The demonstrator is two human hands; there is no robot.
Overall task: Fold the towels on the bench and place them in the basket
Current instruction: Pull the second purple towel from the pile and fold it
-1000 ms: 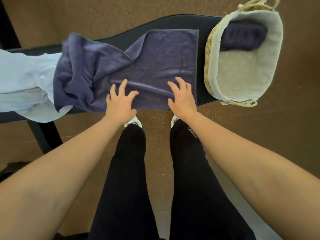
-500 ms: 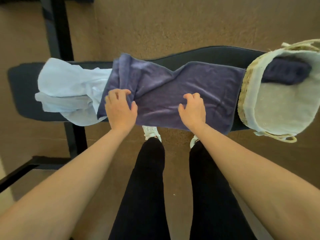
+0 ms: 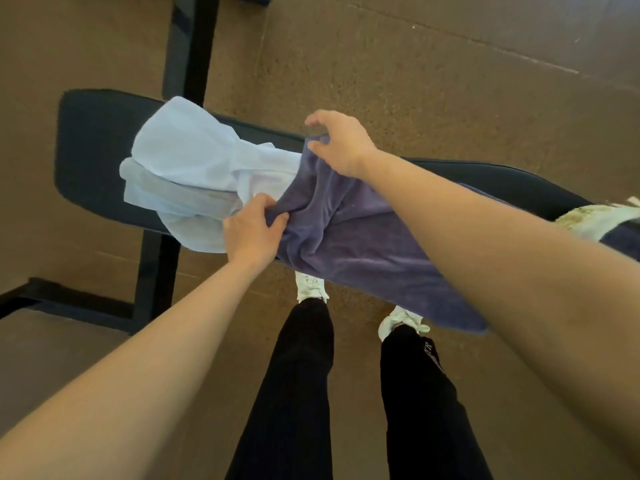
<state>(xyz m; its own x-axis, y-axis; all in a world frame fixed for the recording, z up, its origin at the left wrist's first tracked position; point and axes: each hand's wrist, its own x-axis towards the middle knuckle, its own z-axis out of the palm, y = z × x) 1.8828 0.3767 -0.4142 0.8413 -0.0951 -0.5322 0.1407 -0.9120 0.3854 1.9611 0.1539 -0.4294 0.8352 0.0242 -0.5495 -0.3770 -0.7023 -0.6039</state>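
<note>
A purple towel [image 3: 349,244] lies rumpled along the dark bench [image 3: 90,143]. My left hand [image 3: 252,233] grips its near left corner, fingers curled into the cloth. At the far left corner, my right hand [image 3: 337,143] pinches the towel's edge by the bench's back side. A pale blue towel [image 3: 194,168] lies crumpled on the bench just left of the purple one, partly under it. Only a sliver of the woven basket [image 3: 595,216] shows at the right edge, with a dark folded towel [image 3: 623,239] in it.
The bench's black legs [image 3: 156,271] and a floor bar run down the left side. My two legs and white shoes [image 3: 311,285] stand close against the bench's near edge. Brown carpet surrounds everything.
Both hands slid left along the purple towel from its middle to its left end and took hold of the two corners. The view swung left, pushing the basket nearly out of frame.
</note>
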